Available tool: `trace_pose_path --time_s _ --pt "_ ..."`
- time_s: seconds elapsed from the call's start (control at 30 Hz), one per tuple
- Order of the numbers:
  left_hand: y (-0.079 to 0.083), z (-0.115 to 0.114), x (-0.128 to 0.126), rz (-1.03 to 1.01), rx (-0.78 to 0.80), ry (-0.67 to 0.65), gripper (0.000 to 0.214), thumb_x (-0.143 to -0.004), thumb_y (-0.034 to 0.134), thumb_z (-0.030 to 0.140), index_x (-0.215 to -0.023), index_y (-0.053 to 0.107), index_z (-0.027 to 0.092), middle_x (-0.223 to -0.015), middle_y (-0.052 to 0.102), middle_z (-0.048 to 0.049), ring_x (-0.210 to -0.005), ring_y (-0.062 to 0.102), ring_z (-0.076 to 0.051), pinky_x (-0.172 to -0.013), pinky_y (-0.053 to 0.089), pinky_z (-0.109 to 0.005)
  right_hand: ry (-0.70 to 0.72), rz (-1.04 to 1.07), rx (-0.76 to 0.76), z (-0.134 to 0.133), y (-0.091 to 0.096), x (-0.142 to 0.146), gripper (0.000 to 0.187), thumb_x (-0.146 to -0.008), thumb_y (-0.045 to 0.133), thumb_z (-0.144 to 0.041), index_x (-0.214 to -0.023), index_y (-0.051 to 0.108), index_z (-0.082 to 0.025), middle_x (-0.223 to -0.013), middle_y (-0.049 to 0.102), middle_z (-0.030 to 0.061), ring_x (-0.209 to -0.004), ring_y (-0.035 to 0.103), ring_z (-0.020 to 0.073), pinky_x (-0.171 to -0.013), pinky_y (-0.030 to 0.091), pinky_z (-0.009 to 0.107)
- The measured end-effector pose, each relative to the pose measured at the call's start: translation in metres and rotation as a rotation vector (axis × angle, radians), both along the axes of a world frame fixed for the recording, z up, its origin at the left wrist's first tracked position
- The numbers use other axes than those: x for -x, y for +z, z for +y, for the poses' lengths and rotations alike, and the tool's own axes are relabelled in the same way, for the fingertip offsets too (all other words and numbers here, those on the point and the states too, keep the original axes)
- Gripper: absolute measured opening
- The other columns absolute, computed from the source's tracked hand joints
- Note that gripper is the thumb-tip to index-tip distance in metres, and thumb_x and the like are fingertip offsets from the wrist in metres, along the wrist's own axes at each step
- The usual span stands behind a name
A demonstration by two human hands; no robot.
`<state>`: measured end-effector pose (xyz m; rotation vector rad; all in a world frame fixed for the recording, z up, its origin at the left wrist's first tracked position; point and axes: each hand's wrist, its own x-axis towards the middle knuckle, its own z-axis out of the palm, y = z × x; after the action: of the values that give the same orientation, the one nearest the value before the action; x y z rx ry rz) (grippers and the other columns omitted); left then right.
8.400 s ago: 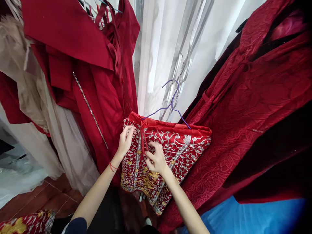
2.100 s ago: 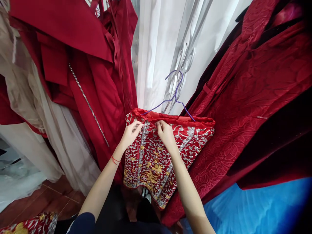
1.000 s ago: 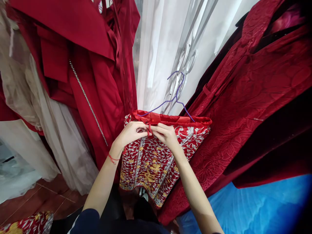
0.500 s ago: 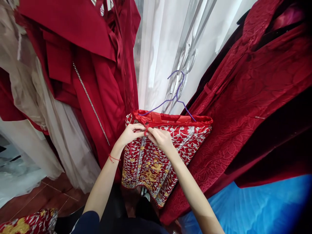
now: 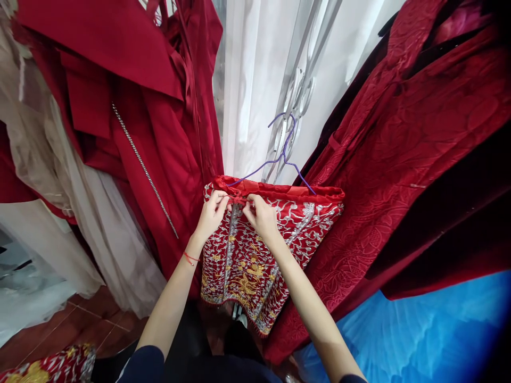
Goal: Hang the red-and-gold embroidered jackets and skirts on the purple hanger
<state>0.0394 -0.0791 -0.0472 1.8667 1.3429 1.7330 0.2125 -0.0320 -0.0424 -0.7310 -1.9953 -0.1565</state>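
A red embroidered skirt (image 5: 255, 250) with silver and gold stitching hangs from a purple wire hanger (image 5: 285, 146). At its red satin waistband a red drawstring (image 5: 238, 200) is gathered in a small knot or bow. My left hand (image 5: 214, 211), with a red string bracelet on the wrist, pinches the drawstring on the left side of the knot. On the other side my right hand (image 5: 261, 215) pinches it between thumb and fingers. The fingers partly hide the ends of the drawstring.
Plain red garments (image 5: 159, 122) and pale sheer fabric (image 5: 115, 223) hang on the left. To the right are a patterned red dress (image 5: 371, 175) and blue fabric (image 5: 431, 330). White curtain (image 5: 245, 80) hangs behind. Another embroidered piece (image 5: 51, 364) lies lower left.
My hands were close together at the knot and have drawn apart sideways, stretching the drawstring between them. The view has shifted slightly.
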Motion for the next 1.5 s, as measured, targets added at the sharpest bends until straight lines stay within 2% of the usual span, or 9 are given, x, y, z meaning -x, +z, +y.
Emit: trace_pose_path --time_s 0.33,0.53,0.67,0.73,0.83,0.9,1.17,1.37,1.5 --pt "0.03 0.014 0.015 0.475 -0.093 0.446 0.021 -0.099 0.043 0.037 -0.102 0.056 0.02 -0.087 0.072 -0.0044 -0.076 0.069 -0.018 -0.06 0.04 -0.024 -0.246 -0.018 -0.011 0.024 0.035 0.005 0.021 -0.093 0.044 -0.024 -0.101 0.06 -0.016 -0.095 0.071 0.0072 -0.067 0.06 0.0143 -0.052 0.026 0.026" --pt "0.04 0.02 0.031 0.633 -0.097 0.56 0.024 -0.1 0.039 0.038 -0.097 0.056 0.02 -0.079 0.071 -0.0043 -0.065 0.066 -0.017 -0.052 0.031 -0.024 -0.35 -0.098 0.038 0.03 0.044 -0.012 0.018 -0.09 0.044 -0.024 -0.094 0.061 -0.017 -0.084 0.07 0.0073 -0.063 0.058 0.0158 -0.053 0.02 0.028" --pt "0.036 0.019 0.038 0.614 -0.088 0.495 0.022 -0.099 0.041 0.036 -0.095 0.054 0.02 -0.077 0.068 -0.0042 -0.065 0.066 -0.016 -0.052 0.033 -0.023 -0.34 -0.022 0.096 0.025 0.039 -0.014 0.015 -0.086 0.047 -0.026 -0.085 0.059 -0.018 -0.078 0.069 0.0062 -0.061 0.056 0.0157 -0.053 0.021 0.027" --pt "0.032 0.017 0.036 0.471 -0.071 0.348 0.019 -0.098 0.042 0.037 -0.095 0.051 0.02 -0.075 0.066 -0.0022 -0.061 0.064 -0.014 -0.053 0.037 -0.022 -0.27 0.109 0.169 0.022 0.038 -0.01 0.012 -0.084 0.048 -0.027 -0.079 0.056 -0.02 -0.07 0.065 0.003 -0.059 0.054 0.0156 -0.054 0.026 0.026" --pt "0.028 0.013 0.032 0.231 -0.013 0.06 0.02 -0.098 0.041 0.04 -0.093 0.047 0.021 -0.068 0.06 0.0022 -0.05 0.059 -0.01 -0.051 0.042 -0.021 -0.031 0.28 0.343 0.02 0.041 -0.007 0.015 -0.085 0.042 -0.029 -0.075 0.05 -0.022 -0.058 0.056 -0.0019 -0.051 0.051 0.0139 -0.053 0.033 0.025" --pt "0.029 0.009 0.034 0.181 0.011 -0.028 0.021 -0.098 0.041 0.041 -0.093 0.046 0.021 -0.065 0.058 0.0034 -0.048 0.057 -0.009 -0.051 0.043 -0.02 0.069 0.29 0.371 0.021 0.044 -0.01 0.014 -0.087 0.04 -0.029 -0.08 0.05 -0.022 -0.059 0.055 -0.0026 -0.049 0.05 0.013 -0.052 0.034 0.025" --pt "0.052 0.0 0.047 0.627 -0.1 0.243 0.02 -0.098 0.042 0.034 -0.093 0.054 0.02 -0.069 0.06 0.0014 -0.059 0.057 -0.011 -0.06 0.039 -0.022 -0.348 -0.071 0.098 0.026 0.048 -0.026 0.017 -0.09 0.043 -0.026 -0.096 0.055 -0.016 -0.087 0.068 0.0099 -0.063 0.057 0.0175 -0.055 0.026 0.028" --pt "0.045 -0.002 0.046 0.607 -0.043 0.22 0.02 -0.1 0.038 0.035 -0.095 0.052 0.021 -0.066 0.059 0.0027 -0.058 0.059 -0.013 -0.06 0.04 -0.023 -0.131 -0.027 0.143 0.021 0.044 -0.027 0.019 -0.094 0.037 -0.027 -0.1 0.052 -0.018 -0.075 0.066 0.0048 -0.059 0.056 0.0169 -0.055 0.031 0.027" --pt "0.044 -0.007 0.041 0.668 -0.081 0.236 0.018 -0.099 0.04 0.033 -0.096 0.053 0.02 -0.072 0.062 0.0003 -0.06 0.06 -0.013 -0.056 0.038 -0.022 -0.245 -0.149 0.08 0.024 0.047 -0.032 0.023 -0.094 0.035 -0.025 -0.103 0.054 -0.016 -0.088 0.068 0.0116 -0.062 0.056 0.0191 -0.055 0.028 0.029"
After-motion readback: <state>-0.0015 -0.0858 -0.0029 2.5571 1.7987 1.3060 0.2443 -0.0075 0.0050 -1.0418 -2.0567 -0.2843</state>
